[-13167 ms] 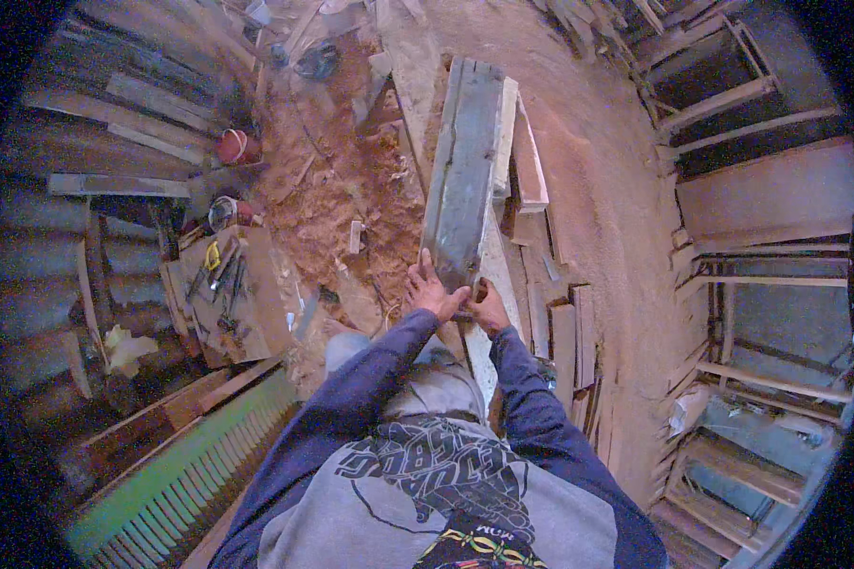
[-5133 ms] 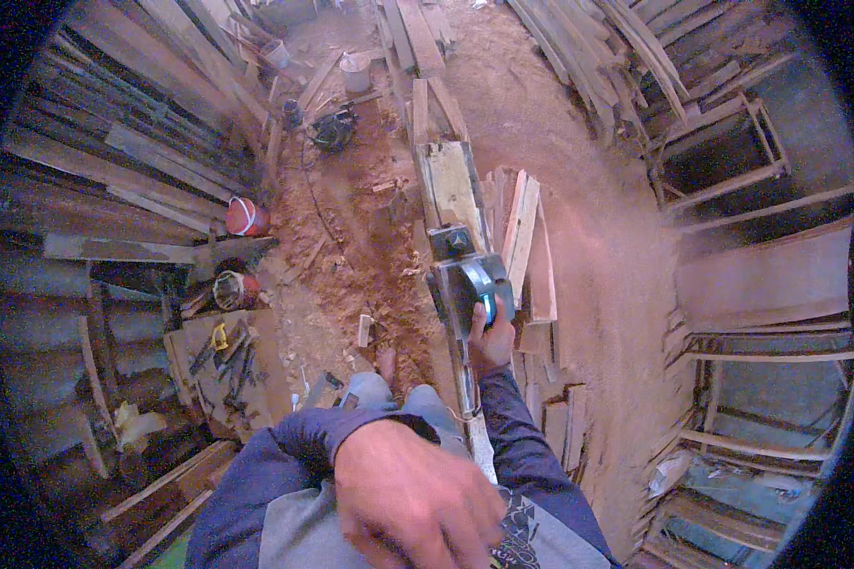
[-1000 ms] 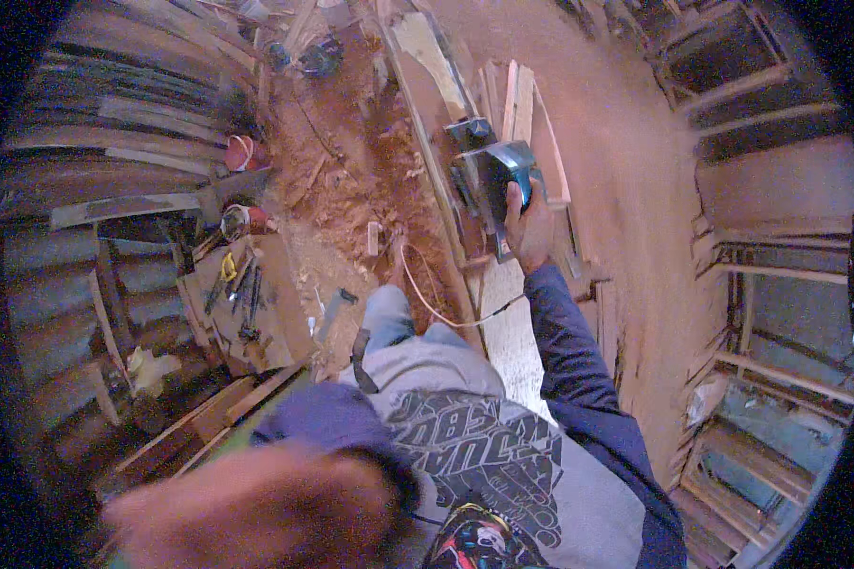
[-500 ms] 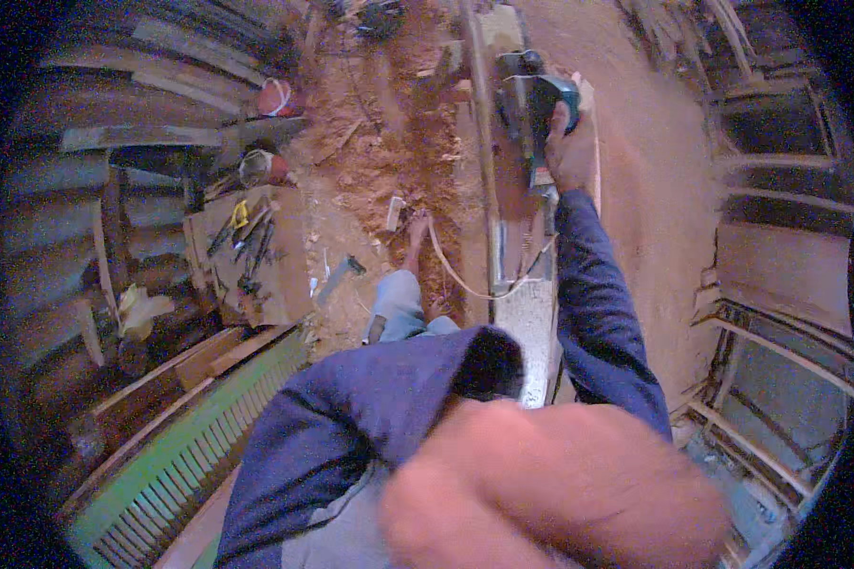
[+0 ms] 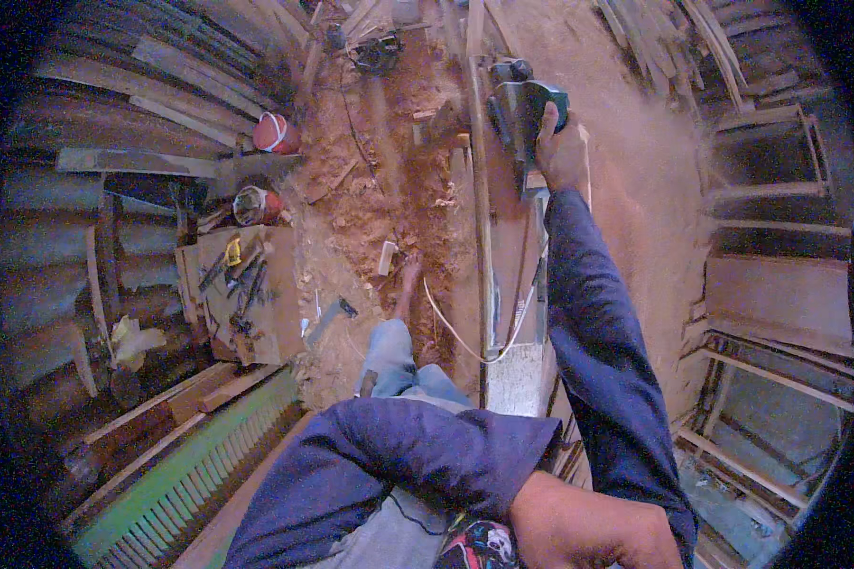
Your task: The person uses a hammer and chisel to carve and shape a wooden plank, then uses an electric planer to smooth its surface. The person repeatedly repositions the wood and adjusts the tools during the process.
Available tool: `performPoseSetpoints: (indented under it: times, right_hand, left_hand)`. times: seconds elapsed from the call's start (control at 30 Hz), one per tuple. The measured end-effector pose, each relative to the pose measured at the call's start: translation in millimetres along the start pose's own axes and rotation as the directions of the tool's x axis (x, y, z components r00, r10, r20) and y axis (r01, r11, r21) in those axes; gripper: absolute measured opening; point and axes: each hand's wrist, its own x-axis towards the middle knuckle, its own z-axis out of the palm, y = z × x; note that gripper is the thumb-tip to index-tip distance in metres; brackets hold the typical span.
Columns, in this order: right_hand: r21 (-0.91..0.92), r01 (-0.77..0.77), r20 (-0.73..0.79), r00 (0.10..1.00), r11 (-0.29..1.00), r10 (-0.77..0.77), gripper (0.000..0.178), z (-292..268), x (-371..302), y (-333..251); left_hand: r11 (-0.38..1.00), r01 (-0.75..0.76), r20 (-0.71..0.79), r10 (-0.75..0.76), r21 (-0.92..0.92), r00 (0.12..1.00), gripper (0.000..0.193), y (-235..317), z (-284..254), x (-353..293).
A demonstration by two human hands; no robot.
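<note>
My right hand [image 5: 566, 156], at the end of an outstretched blue sleeve, is wrapped round the teal handle of a dark hand-held power tool [image 5: 520, 109]. The tool rests on a long reddish-brown wooden board [image 5: 514, 251]; whether it is a planer or a sander I cannot make out. A pale cord [image 5: 489, 360] loops beside the board. Across my chest bends my left arm, bringing my left hand [image 5: 593, 517] close to the right sleeve at the lower edge. Its fingers are hidden. A black patterned cloth [image 5: 482, 545] shows beside it.
Hand tools [image 5: 242, 275] lie on a wooden box at left, with a handsaw [image 5: 330, 318] on the dusty ground nearby. Two red buckets, one of them the upper bucket [image 5: 275, 133], stand beyond. A green slatted panel [image 5: 199, 465] runs along the lower left. Wooden frames [image 5: 769, 379] line the right.
My left hand has drawn down and right, out of its blur. The view has tilted, so the ground and my legs show more. My right hand still grips the power tool.
</note>
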Motion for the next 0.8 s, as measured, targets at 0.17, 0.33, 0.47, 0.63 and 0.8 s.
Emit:
performPoseSetpoints:
  times: [0.17,0.33,0.47,0.63,0.8]
  right_hand:
    - [-0.005,-0.004,-0.028,1.0,1.0,0.003,0.063,30.8,44.0,-13.0]
    - [-0.002,-0.023,0.024,0.999,1.0,0.023,0.061,33.2,72.0,-13.1]
    - [0.063,0.048,0.029,0.998,0.997,-0.05,0.061,21.2,77.6,5.2]
    - [0.162,0.073,0.053,0.995,0.984,-0.082,0.06,-5.1,74.5,1.6]
    - [-0.021,0.053,0.01,0.999,0.998,-0.053,0.058,-22.6,76.8,-37.1]
  left_hand:
    - [0.994,0.081,0.127,-0.089,0.068,0.988,0.02,17.0,-18.8,5.1]
    - [0.979,-0.088,-0.104,0.108,0.182,0.989,0.021,2.2,-24.7,27.2]
    - [0.987,-0.071,-0.152,0.093,0.144,0.984,0.023,-22.3,-33.9,11.2]
    - [0.997,0.013,-0.215,0.005,0.081,0.977,0.026,-10.2,-23.4,9.3]
    - [0.982,0.188,-0.114,-0.188,-0.009,0.976,0.03,103.3,2.1,37.7]
